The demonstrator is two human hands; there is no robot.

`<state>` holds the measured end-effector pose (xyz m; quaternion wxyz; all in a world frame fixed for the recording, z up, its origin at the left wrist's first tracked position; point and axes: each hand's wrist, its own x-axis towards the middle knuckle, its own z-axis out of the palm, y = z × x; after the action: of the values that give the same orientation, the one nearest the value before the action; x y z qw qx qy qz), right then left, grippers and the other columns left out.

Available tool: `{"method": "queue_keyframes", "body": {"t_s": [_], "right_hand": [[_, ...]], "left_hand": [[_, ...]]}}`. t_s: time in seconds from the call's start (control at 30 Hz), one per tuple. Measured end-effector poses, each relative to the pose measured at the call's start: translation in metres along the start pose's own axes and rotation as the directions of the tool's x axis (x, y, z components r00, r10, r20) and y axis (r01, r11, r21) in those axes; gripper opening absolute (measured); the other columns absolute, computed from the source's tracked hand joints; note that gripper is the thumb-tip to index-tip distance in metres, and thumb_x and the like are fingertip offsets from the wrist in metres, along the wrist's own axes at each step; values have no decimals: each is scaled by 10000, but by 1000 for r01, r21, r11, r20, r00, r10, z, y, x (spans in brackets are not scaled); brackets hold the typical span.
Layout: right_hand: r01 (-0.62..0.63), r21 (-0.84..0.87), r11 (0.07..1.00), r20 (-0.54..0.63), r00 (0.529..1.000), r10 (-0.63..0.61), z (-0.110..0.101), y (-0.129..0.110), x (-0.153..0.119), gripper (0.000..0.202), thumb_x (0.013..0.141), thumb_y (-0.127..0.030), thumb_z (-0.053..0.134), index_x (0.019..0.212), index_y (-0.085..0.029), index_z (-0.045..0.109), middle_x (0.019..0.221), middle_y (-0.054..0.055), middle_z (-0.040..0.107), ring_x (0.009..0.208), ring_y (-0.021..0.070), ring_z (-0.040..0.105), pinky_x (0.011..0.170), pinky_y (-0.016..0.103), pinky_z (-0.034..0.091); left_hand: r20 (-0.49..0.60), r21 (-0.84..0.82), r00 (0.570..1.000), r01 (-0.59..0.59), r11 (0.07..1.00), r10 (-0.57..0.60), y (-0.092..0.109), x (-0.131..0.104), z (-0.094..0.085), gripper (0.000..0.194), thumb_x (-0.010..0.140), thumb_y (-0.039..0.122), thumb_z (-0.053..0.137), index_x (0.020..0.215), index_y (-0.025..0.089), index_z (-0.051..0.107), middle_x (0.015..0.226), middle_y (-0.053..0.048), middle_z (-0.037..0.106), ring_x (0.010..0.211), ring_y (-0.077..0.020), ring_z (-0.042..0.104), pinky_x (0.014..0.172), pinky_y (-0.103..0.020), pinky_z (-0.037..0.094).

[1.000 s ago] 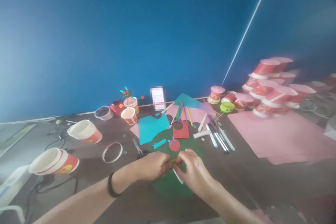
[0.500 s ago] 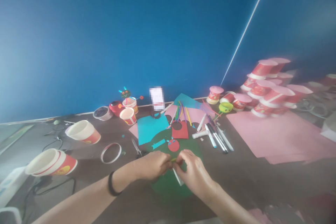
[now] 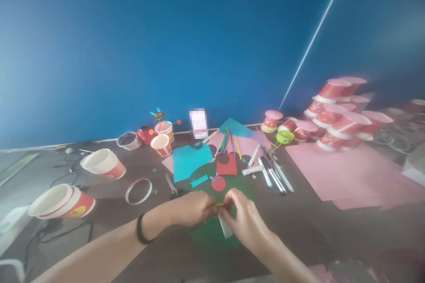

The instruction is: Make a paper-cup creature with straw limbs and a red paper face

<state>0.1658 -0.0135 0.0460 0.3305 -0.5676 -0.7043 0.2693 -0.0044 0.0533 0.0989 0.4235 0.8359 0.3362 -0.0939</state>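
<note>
My left hand point(image 3: 197, 208) and my right hand point(image 3: 244, 216) face each other over a round green sheet point(image 3: 212, 241). Both pinch a thin yellow strip point(image 3: 220, 204); whether it is paper or a pipe cleaner I cannot tell. Below the right fingers a narrow white strip point(image 3: 226, 227) hangs or lies, its upper end hidden by the hand. Just beyond the hands rests a red paper circle point(image 3: 218, 183) with blue bits at its top. Scissors point(image 3: 171, 185) lie near my left wrist.
Red and white paper cups point(image 3: 63, 203) stand at left, by a tape roll point(image 3: 138, 191). Blue card point(image 3: 191, 161), red card with a round cutout point(image 3: 226, 164) and markers point(image 3: 274, 174) lie behind. Pink sheets point(image 3: 332, 172) and stacked cups point(image 3: 345, 115) are at right.
The hands keep nearly the same pose, still pinching the yellow strip, which now shows slightly more between them. The white strip shows more. The view has shifted slightly.
</note>
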Motion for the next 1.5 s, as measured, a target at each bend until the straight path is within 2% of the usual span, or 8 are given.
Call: {"method": "queue_keyframes", "body": {"t_s": [0.13,0.3,0.53,0.77,0.9,1.07,1.33,1.5], "right_hand": [[24,38,999,46,999,-26,-1,2,-1,205,774,-99,542,950,-204,545,841,23,624,814,180,574,713,273,412],[-34,32,999,111,993,31,-4,-3,2,94,784,-135,546,737,-205,589,709,-5,620,738,168,568,652,247,396],[-89,96,991,145,987,75,-7,-7,9,105,775,-154,535,684,-194,567,676,-20,610,651,137,562,601,215,383],[-137,130,982,143,983,118,-12,-5,17,101,734,-115,527,687,-188,577,672,-16,618,650,143,575,608,218,391],[-179,173,969,175,973,148,-16,-4,19,70,728,-144,558,685,-183,596,662,-19,635,636,144,582,604,217,399],[-217,213,953,204,963,173,-18,-3,22,78,735,-228,606,679,-175,619,667,-14,659,639,154,589,630,231,416],[-152,367,918,210,975,77,-18,8,24,195,818,-276,521,858,-145,660,803,43,682,767,191,608,705,267,449],[-146,232,962,187,977,103,-14,10,20,123,777,-262,571,762,-149,619,702,17,631,682,169,573,649,248,426]], "left_hand": [[83,-102,997,15,995,-6,-2,0,-3,381,892,436,329,734,189,572,566,-2,541,481,-127,498,455,-213,343],[119,-88,993,-4,996,14,-5,3,-2,339,888,375,347,742,189,590,575,-2,556,510,-134,527,473,-210,357],[18,50,998,-63,997,63,-4,3,1,304,878,321,369,719,195,595,617,-18,594,571,-155,543,505,-230,343],[-144,92,989,-19,996,32,-8,3,2,363,843,529,415,800,211,585,742,-27,627,656,-178,574,527,-234,326],[-269,137,963,10,991,28,-14,7,14,363,829,528,447,739,199,568,680,-32,605,629,-185,559,525,-245,308],[-348,-75,937,-70,995,39,-16,11,20,224,795,409,546,770,187,560,701,-8,617,651,-160,563,541,-222,346],[-208,-382,976,-22,924,-63,-24,15,18,259,755,413,557,701,162,595,620,3,618,560,-138,569,495,-207,373],[-210,-450,976,-49,892,-52,-28,16,20,265,742,414,570,673,159,588,610,1,620,562,-140,582,475,-198,371]]}}
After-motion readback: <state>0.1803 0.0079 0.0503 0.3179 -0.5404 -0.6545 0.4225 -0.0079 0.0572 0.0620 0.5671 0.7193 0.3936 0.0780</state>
